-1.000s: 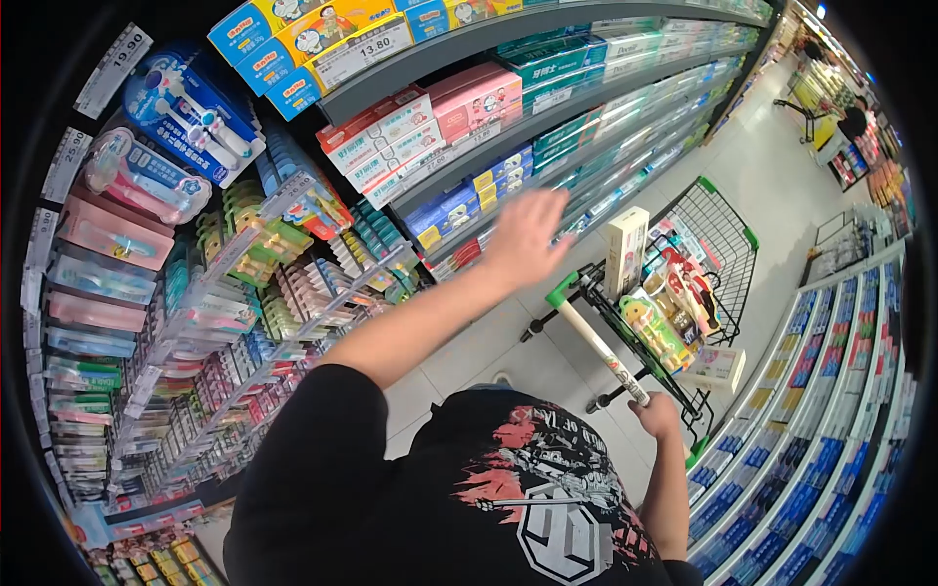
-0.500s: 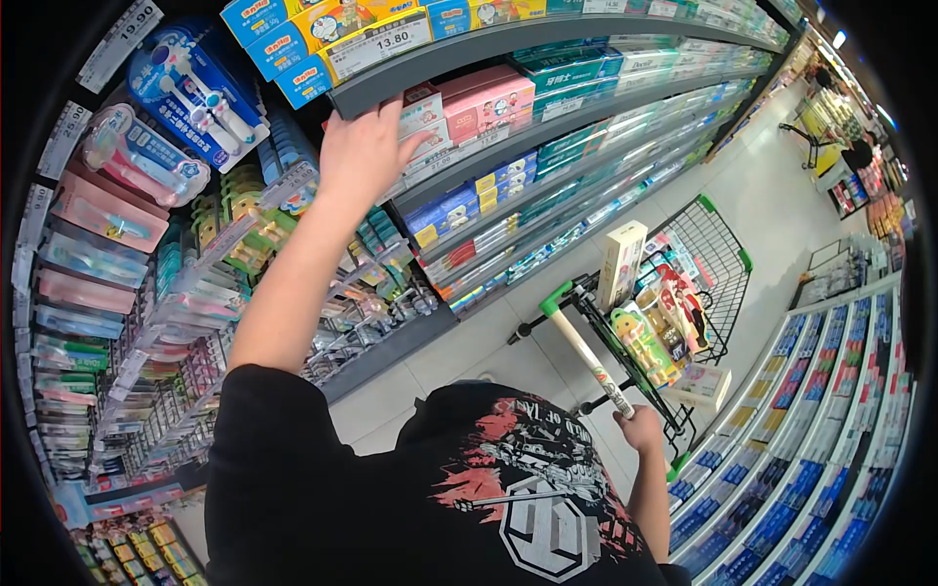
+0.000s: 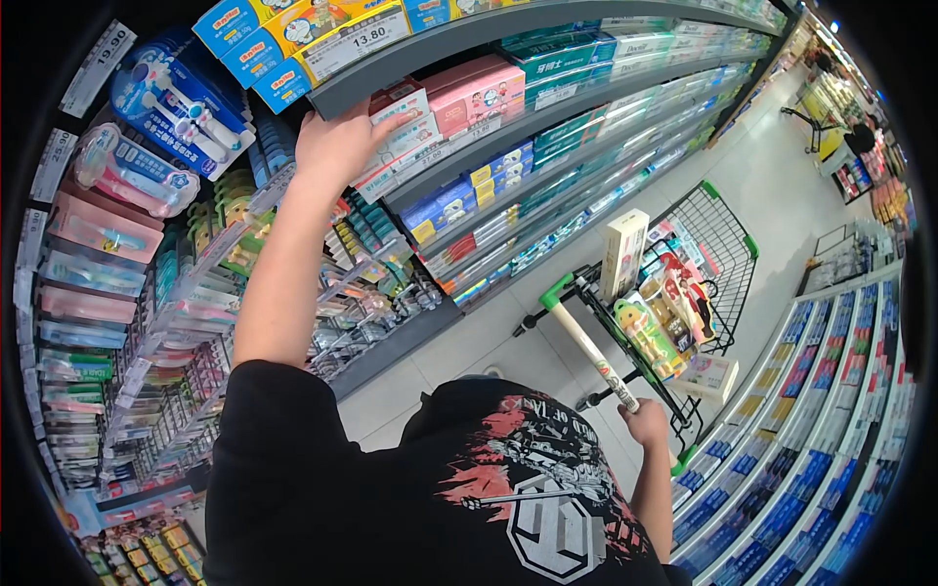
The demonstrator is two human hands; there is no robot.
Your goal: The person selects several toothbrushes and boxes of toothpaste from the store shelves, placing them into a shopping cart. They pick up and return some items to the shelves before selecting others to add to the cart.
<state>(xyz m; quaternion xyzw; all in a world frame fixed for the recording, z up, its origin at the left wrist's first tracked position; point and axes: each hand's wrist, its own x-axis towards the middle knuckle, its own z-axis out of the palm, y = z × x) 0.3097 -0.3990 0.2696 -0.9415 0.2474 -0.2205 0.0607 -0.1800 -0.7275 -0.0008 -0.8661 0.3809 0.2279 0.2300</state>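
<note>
My left hand (image 3: 337,148) reaches into the shelf below an overhanging upper ledge. Its thumb lies across the front of a small red-and-white toothpaste box (image 3: 408,104), and the other fingers are mostly hidden behind the box's left end. Beside that box stands a pink carton with cartoon figures (image 3: 479,96). Down on the right, my right hand (image 3: 645,422) is wrapped round the pale handle (image 3: 591,352) of a shopping cart (image 3: 699,220).
Toothbrush packs (image 3: 181,107) hang at the left. Yellow-and-blue boxes (image 3: 322,34) line the upper ledge. The cart carries a tall cream box (image 3: 623,256) and several colourful packages. Curved shelving (image 3: 782,430) runs along the right, and another cart (image 3: 821,112) stands farther down the aisle.
My left hand has shifted slightly left and down, its thumb now farther over the toothpaste box front. The view has turned a little; my right hand stays on the cart handle.
</note>
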